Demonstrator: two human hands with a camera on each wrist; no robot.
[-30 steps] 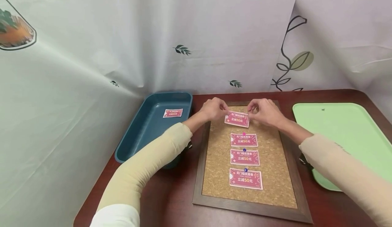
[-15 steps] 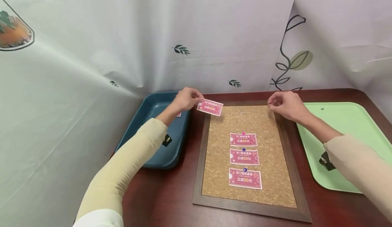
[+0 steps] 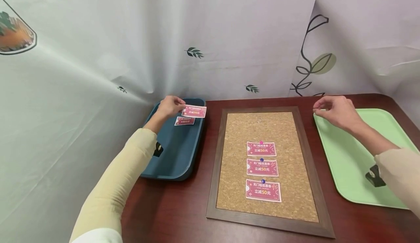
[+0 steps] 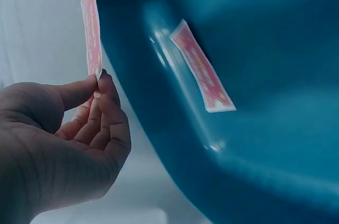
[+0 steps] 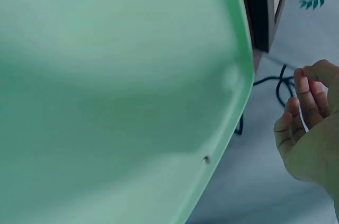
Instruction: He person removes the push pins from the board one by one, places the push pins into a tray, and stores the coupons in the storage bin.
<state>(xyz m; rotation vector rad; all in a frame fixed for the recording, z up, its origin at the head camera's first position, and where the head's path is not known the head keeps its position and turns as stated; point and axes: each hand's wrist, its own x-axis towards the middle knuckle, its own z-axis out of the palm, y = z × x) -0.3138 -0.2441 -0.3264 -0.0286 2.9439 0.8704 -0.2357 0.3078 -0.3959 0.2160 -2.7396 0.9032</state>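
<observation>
My left hand [image 3: 170,106] pinches a pink coupon [image 3: 194,111] by its edge between thumb and fingers, above the blue tray [image 3: 174,178]. A second coupon [image 4: 202,70] lies inside that tray. My right hand [image 3: 339,112] is raised over the far left corner of the green tray [image 3: 354,159]. Its thumb and index fingertips meet; I cannot tell whether something small is between them. Between the trays lies a framed corkboard [image 3: 236,192]. Three coupons hang on it in a column, the upper one [image 3: 261,150] under a pink push pin [image 3: 261,142], the others under blue push pins [image 3: 261,160].
A dark red table [image 3: 157,214] carries the board and both trays. White patterned sheeting [image 3: 229,42] stands behind and to the left. A small dark speck [image 5: 205,159] shows near the green tray's edge, and a dark cable [image 5: 280,83] runs beyond it.
The coupon at the board's top has come off and moved left with my left hand, over the blue tray. My right hand has moved right from the board to the green tray.
</observation>
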